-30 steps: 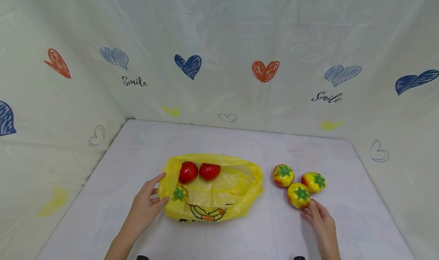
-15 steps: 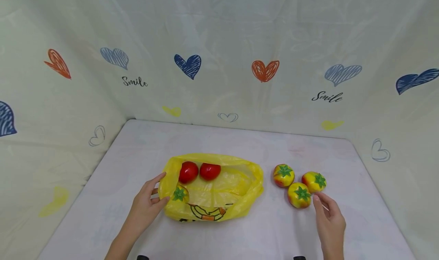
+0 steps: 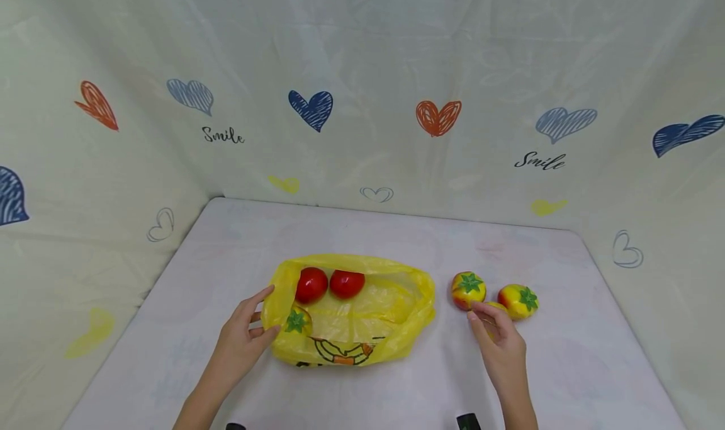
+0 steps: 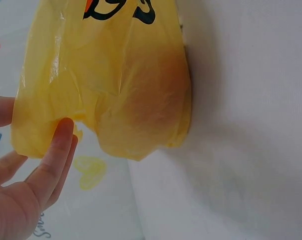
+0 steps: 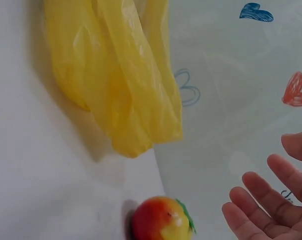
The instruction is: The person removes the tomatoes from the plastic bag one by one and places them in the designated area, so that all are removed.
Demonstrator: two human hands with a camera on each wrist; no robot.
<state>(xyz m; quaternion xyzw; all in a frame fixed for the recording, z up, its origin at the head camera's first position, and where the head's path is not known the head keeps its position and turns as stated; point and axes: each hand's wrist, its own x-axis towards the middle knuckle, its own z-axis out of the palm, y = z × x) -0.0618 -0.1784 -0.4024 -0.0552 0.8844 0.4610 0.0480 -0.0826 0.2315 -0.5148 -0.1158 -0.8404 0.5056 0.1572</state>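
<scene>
Holding the yellow bag (image 3: 362, 330) wide at frame centre, presumably for access: left hand (image 3: 240, 332), fingers pinching its left rim. Lower right: right hand (image 3: 504, 345), fingers spread, gripping nothing, over a yellow fruit (image 3: 498, 305). Bagged: two red fruits (image 3: 311, 285).

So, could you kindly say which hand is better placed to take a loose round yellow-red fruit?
The right hand, probably: it is near the loose fruits, while the left hand holds the yellow plastic bag.
</scene>
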